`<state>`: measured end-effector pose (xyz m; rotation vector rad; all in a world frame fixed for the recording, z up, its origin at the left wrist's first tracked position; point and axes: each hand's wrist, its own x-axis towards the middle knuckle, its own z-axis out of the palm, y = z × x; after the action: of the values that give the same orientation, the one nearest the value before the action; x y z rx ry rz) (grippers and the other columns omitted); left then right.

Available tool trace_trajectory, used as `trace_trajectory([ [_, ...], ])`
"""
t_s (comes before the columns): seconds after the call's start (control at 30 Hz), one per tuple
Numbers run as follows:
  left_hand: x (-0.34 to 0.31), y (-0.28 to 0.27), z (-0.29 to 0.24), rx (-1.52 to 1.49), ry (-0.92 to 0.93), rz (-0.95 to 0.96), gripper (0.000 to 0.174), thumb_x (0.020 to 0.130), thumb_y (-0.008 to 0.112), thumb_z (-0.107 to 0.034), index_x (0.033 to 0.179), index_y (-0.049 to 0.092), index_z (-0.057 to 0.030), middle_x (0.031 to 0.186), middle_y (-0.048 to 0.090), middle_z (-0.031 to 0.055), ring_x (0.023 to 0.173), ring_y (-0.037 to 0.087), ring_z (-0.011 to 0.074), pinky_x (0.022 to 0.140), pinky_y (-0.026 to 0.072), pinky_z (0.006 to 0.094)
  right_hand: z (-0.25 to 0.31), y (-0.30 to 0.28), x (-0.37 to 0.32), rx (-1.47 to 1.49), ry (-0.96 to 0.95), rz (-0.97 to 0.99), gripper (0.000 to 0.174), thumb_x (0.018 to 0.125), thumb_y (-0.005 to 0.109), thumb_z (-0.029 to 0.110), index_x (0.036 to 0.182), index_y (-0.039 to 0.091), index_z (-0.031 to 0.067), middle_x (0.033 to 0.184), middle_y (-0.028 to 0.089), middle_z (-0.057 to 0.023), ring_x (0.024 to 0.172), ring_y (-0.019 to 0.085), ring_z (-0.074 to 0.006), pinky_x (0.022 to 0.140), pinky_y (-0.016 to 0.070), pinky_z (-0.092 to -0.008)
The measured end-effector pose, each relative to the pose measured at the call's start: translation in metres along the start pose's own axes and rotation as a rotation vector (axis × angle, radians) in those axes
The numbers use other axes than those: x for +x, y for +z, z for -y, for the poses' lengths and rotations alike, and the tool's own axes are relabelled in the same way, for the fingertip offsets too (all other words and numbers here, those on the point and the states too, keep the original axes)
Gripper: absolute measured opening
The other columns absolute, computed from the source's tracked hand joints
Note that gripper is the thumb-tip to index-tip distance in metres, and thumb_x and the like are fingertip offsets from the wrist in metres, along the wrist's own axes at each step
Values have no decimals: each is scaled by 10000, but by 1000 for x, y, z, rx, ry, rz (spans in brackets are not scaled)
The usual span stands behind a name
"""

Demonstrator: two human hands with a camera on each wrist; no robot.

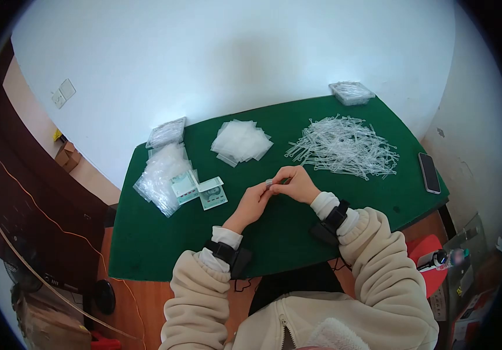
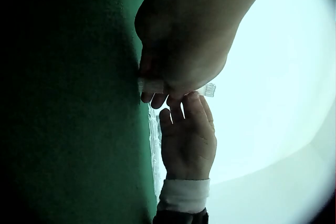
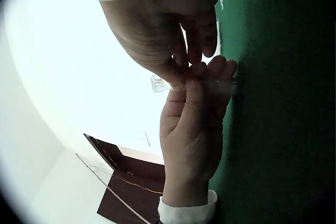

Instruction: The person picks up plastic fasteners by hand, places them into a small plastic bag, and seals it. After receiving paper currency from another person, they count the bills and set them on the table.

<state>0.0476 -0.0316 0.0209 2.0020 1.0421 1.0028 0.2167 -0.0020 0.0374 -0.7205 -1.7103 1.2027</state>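
Observation:
Both hands meet above the green table [image 1: 286,233]. Between left thumb and fingers, the left hand [image 1: 250,205] [image 2: 184,40] [image 3: 191,124] grips a narrow clear bundle [image 2: 210,90] [image 3: 157,83] with a ridged end. With thumb and fingertips, the right hand [image 1: 299,185] [image 2: 189,142] [image 3: 157,29] pinches the same bundle beside the left thumb. Fingers cover the bundle's middle; its other end shows past the left fingers in both wrist views. Behind the right hand lies a loose heap of thin clear sticks [image 1: 347,146].
Clear bags form two piles, one at centre back [image 1: 241,142], one at left [image 1: 160,178]. Green banknotes [image 1: 213,195] lie beside the left pile. Filled clear boxes stand at back left [image 1: 167,132] and back right [image 1: 352,93]. A phone [image 1: 429,173] lies near the right edge.

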Motion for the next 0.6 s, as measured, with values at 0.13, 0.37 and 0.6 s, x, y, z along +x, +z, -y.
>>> trace_trajectory([
  [0.13, 0, -1, 2, 1, 7, 0, 207, 884, 476, -104, 1036, 541, 20, 890, 602, 124, 806, 554, 178, 744, 429, 278, -11, 0, 1, -88, -34, -3, 154, 647, 726, 103, 734, 649, 2, 702, 601, -56, 623, 569, -114, 586, 459, -230],
  [0.37, 1, -2, 12, 22, -18, 19, 225, 889, 477, -136, 1040, 544, 17, 888, 601, 119, 806, 545, 161, 740, 423, 274, -10, 2, 0, -128, -43, -32, 171, 633, 735, 118, 722, 643, 3, 697, 599, -61, 625, 557, -117, 576, 446, -237],
  [0.6, 2, -4, 21, 3, -45, 55, 197, 885, 492, -138, 971, 551, 29, 793, 579, 87, 734, 501, 124, 693, 416, 261, -11, 3, 0, -215, -54, -16, 148, 668, 721, 98, 716, 611, 12, 713, 569, -13, 623, 547, -73, 556, 437, -198],
])
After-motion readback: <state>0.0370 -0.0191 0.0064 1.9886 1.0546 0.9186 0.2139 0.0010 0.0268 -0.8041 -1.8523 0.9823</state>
